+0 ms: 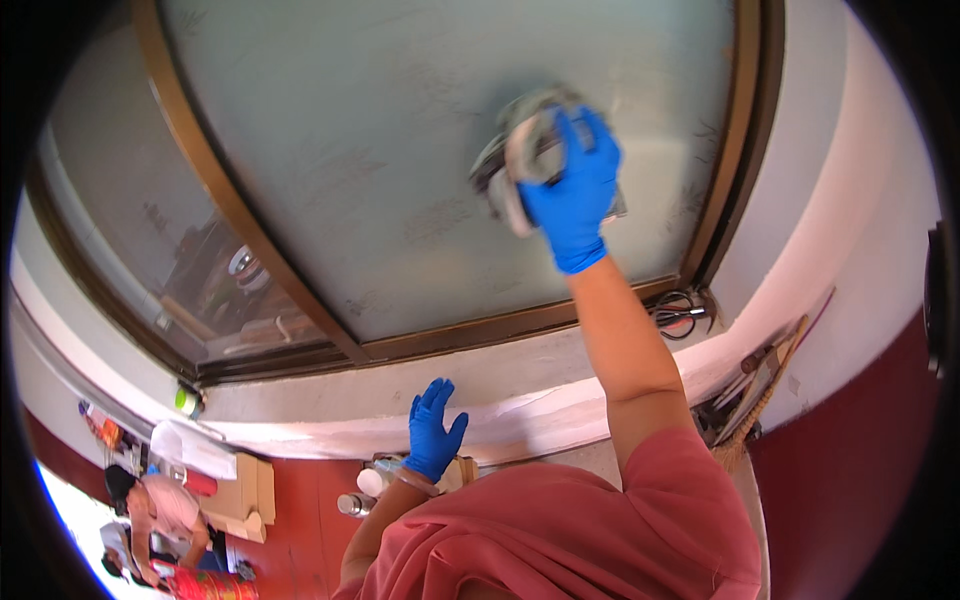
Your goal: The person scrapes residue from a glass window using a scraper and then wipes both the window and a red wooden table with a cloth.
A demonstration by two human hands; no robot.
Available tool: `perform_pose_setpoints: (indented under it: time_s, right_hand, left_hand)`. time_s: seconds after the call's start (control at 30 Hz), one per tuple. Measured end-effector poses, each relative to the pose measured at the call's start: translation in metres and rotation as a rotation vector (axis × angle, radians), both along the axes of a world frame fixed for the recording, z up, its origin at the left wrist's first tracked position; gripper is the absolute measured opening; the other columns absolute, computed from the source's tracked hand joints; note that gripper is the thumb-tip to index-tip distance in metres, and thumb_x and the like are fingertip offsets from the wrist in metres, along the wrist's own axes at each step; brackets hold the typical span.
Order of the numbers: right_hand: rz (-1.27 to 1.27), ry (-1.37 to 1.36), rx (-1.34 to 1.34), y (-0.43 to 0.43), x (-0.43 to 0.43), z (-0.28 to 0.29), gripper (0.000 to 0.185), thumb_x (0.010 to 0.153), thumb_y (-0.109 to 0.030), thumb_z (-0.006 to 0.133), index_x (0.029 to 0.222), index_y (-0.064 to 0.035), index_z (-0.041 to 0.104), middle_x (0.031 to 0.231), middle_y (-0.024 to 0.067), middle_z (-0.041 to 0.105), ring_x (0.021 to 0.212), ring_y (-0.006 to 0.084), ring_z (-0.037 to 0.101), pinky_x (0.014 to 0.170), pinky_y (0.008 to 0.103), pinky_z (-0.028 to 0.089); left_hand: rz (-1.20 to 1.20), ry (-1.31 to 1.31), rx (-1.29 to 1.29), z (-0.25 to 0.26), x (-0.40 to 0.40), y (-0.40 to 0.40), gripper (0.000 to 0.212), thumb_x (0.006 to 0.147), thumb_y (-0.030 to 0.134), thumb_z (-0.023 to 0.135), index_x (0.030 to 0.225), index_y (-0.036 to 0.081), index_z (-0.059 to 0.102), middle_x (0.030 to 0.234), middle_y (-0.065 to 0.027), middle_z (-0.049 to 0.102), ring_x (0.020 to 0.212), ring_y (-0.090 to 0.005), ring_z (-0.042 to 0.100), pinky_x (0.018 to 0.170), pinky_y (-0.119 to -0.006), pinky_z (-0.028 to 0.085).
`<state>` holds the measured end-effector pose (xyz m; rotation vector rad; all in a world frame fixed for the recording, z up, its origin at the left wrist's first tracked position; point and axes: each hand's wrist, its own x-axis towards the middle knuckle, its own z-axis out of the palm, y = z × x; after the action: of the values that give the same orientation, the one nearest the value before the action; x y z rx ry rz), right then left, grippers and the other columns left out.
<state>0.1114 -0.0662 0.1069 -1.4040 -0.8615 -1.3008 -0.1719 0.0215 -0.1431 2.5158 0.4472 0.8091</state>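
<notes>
My right hand (581, 184), in a blue disposable glove, presses a bunched grey and pale pink cloth (529, 142) against a frosted window pane (337, 112). The cloth lies on the right half of the glass, and its edges are blurred. Faint leaf-like patterns show on the pane. A brown metal frame (480, 324) borders the glass. My left hand (436, 431), gloved in blue too, is held with its fingers up and thumb apart near the pale windowsill (300, 405). Nothing is in it.
A hammer (701, 311) and coiled black cable (673, 315) sit at the sill's right corner. A green-lidded jar (187, 401) stands at the left. Below are a steel flask (355, 505), a cardboard box (244, 495) and a straw broom (757, 397). Two people (169, 506) are at lower left.
</notes>
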Motion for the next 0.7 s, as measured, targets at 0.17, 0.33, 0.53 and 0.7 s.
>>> perform_pose_setpoints:
  time_s: [0.17, 0.33, 0.53, 0.7]
  right_hand:
    - [0.197, -0.125, -0.629, 0.052, -0.079, -0.056, 0.05, 0.061, -0.028, 0.07, 0.11, -0.0213, 0.061, 0.119, 0.0068, 0.053, 0.106, 0.0312, 0.051, 0.085, 0.0419, 0.042]
    - [0.872, 0.34, -0.569, 0.049, -0.123, -0.127, 0.046, 0.072, -0.009, 0.068, 0.115, 0.0012, 0.055, 0.118, 0.017, 0.053, 0.111, 0.0279, 0.051, 0.095, 0.0378, 0.039]
    - [1.494, 0.883, -0.707, 0.043, -0.175, -0.171, 0.05, 0.077, -0.009, 0.064, 0.122, 0.0047, 0.048, 0.119, 0.0142, 0.054, 0.108, 0.0228, 0.053, 0.093, 0.0339, 0.042]
    - [1.673, 1.018, -0.803, 0.059, -0.2, -0.191, 0.042, 0.083, -0.014, 0.059, 0.12, 0.0038, 0.051, 0.117, 0.0133, 0.056, 0.103, 0.0206, 0.056, 0.088, 0.0308, 0.045]
  left_hand:
    - [0.097, -0.03, -0.038, 0.018, -0.016, -0.005, 0.054, 0.078, 0.022, 0.066, 0.127, 0.007, 0.047, 0.13, -0.0157, 0.049, 0.122, -0.0332, 0.044, 0.102, -0.046, 0.03]
    - [0.116, -0.254, -0.448, 0.024, -0.025, -0.011, 0.077, 0.084, 0.031, 0.065, 0.143, 0.005, 0.023, 0.145, -0.0146, 0.031, 0.13, -0.0301, 0.036, 0.107, -0.038, 0.03]
    - [-0.058, -0.541, -1.227, 0.038, -0.043, -0.017, 0.082, 0.088, 0.051, 0.053, 0.147, 0.019, 0.007, 0.148, -0.0064, 0.022, 0.133, -0.025, 0.028, 0.099, -0.044, 0.04]
    - [-0.071, -0.711, -1.326, 0.044, -0.069, -0.021, 0.085, 0.084, 0.066, 0.046, 0.147, 0.021, 0.009, 0.144, -0.0079, 0.028, 0.133, -0.0263, 0.029, 0.093, -0.048, 0.044]
